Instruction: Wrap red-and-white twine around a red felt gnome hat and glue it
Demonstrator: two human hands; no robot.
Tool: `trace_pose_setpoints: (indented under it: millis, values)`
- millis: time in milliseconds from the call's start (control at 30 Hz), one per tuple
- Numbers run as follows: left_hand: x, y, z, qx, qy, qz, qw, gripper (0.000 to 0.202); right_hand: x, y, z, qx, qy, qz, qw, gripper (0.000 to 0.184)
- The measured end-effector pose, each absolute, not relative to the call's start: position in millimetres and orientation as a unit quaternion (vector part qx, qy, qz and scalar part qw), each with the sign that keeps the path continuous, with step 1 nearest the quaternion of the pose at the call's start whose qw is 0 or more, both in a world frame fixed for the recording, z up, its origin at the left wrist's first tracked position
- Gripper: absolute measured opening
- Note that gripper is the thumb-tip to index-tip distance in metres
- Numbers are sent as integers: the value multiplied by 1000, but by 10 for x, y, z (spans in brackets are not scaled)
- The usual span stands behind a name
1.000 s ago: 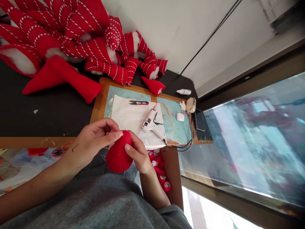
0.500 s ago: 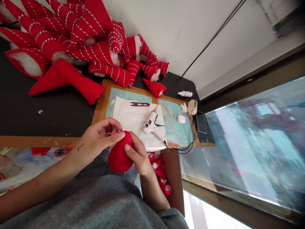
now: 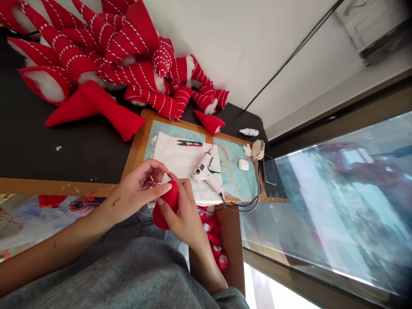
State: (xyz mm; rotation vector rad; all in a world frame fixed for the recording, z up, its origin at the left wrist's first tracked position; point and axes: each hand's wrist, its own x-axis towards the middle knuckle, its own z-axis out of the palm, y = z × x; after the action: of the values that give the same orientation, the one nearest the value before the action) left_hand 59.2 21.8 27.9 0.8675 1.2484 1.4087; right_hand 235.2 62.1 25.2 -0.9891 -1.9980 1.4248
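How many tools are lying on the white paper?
2. The red-handled thread snips lie near the top edge of the white paper, and the white hot glue gun lies towards its right side. The paper's near corner is partly hidden, so another could be there.

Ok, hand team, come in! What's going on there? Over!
Left hand and right hand on red felt cone. Red-and-white twine by left fingers. Hot glue gun just beyond, not touching. Over.
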Motion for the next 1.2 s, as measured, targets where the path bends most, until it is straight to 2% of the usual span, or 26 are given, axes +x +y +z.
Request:
trace_pose_setpoints:
  millis: [100, 167, 333, 567, 667, 800, 967, 1133, 1200]
  values:
    - [552, 194, 218, 380, 487, 587, 523, 32, 2355, 584, 243, -362, -696, 563, 260, 83]
    - [535, 162, 221, 376, 462, 577, 559, 35, 2336, 567, 232, -375, -658, 584, 294, 86]
    - [517, 100, 272, 360, 414, 564, 618, 48, 2313, 545, 249, -374, -623, 601, 333, 42]
    - [430, 139, 220, 380, 483, 559, 557, 36, 2412, 543, 251, -364, -647, 581, 333, 29]
    - [424, 112, 245, 412, 541, 541, 494, 25, 2427, 537, 214, -376, -612, 606, 341, 34]
    - [453, 57, 324, 434, 589, 532, 426, 25, 2426, 529, 126, -369, -559, 659, 343, 41]
    - [485, 24, 344, 460, 575, 536, 413, 23, 2411, 549, 68, -339, -552, 682, 339, 70]
    - [527, 13, 342, 434, 546, 553, 455, 19, 2390, 591, 131, -336, -550, 695, 319, 42]
    - [534, 19, 356, 432, 542, 559, 455, 20, 2391, 611, 158, -344, -565, 677, 323, 37]
